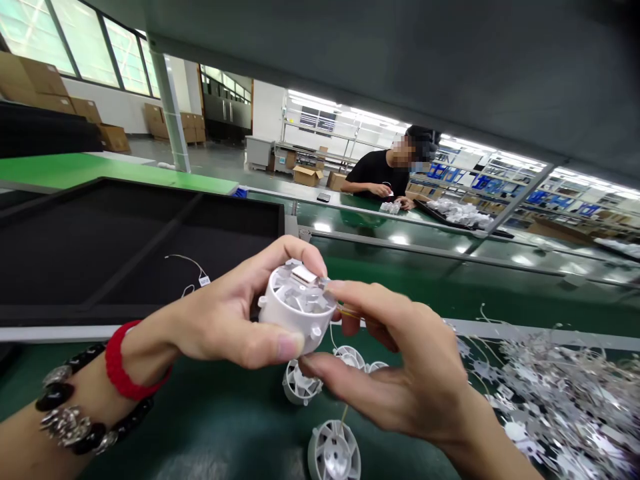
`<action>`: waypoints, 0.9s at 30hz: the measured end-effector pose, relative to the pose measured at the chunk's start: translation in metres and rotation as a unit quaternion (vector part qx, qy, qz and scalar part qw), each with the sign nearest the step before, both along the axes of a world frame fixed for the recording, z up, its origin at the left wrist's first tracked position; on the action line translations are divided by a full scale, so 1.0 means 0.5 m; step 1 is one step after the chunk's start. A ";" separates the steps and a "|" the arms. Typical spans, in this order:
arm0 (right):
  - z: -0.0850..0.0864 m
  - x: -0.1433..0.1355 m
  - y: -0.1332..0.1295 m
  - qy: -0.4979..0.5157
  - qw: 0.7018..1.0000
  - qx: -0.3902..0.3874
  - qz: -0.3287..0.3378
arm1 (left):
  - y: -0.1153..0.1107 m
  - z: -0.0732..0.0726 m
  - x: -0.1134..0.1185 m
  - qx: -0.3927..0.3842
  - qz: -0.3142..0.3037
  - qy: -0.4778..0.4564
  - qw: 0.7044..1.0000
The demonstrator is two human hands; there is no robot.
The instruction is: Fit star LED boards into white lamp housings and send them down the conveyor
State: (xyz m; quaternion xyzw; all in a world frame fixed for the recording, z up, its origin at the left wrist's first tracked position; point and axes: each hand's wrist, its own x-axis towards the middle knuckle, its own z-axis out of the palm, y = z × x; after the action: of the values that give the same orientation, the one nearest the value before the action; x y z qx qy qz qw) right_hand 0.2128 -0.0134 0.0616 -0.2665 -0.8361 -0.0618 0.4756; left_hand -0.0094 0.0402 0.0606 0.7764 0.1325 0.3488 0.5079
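My left hand [240, 307] is closed around a white round plastic housing [293, 319], thumb on the near side and fingers over the far rim. Vanes and shiny metal pieces show in its open top, along with a small white rectangular part [304, 275]. At the housing's right side is my right hand [395, 347], its index fingertip on the upper edge and its thumb by the lower edge. A yellowish wire [350, 311] runs beside those fingers. Below, on the green bench, lie similar white housings [335, 453], partly hidden by my hands.
Thin metal pieces with wires [560, 393] are heaped on the right. A black tray [135, 247] stands at the left, with a labelled wire [204, 281] at its near side. Across the bench a person [383, 175] handles white parts. A grey shelf [375, 60] hangs overhead.
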 end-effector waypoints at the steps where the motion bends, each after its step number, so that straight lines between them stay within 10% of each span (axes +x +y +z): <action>1: 0.002 0.001 0.002 -0.015 1.000 0.020 -0.007 | 0.000 0.002 0.001 -0.051 -0.026 -0.018 0.998; 4: 0.007 0.003 0.009 -0.032 0.997 0.065 -0.027 | 0.002 0.004 0.005 -0.202 -0.120 -0.073 0.969; 16: -0.005 0.010 0.024 -0.080 0.987 0.121 -0.073 | 0.038 -0.023 0.004 -0.134 -0.136 -0.016 0.982; 21: -0.018 0.046 0.089 -0.142 0.976 0.110 -0.123 | 0.095 -0.049 -0.008 -0.037 0.032 0.046 0.998; 27: -0.047 0.131 0.293 -0.301 0.909 -0.073 -0.278 | 0.147 -0.109 -0.008 0.027 0.240 0.084 0.967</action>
State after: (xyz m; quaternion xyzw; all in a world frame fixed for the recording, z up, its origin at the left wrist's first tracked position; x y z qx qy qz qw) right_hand 0.2782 0.1331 0.0382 -0.4910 -0.8336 -0.2077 0.1444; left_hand -0.0134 0.1135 0.0062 0.7619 0.3480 0.3971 0.3752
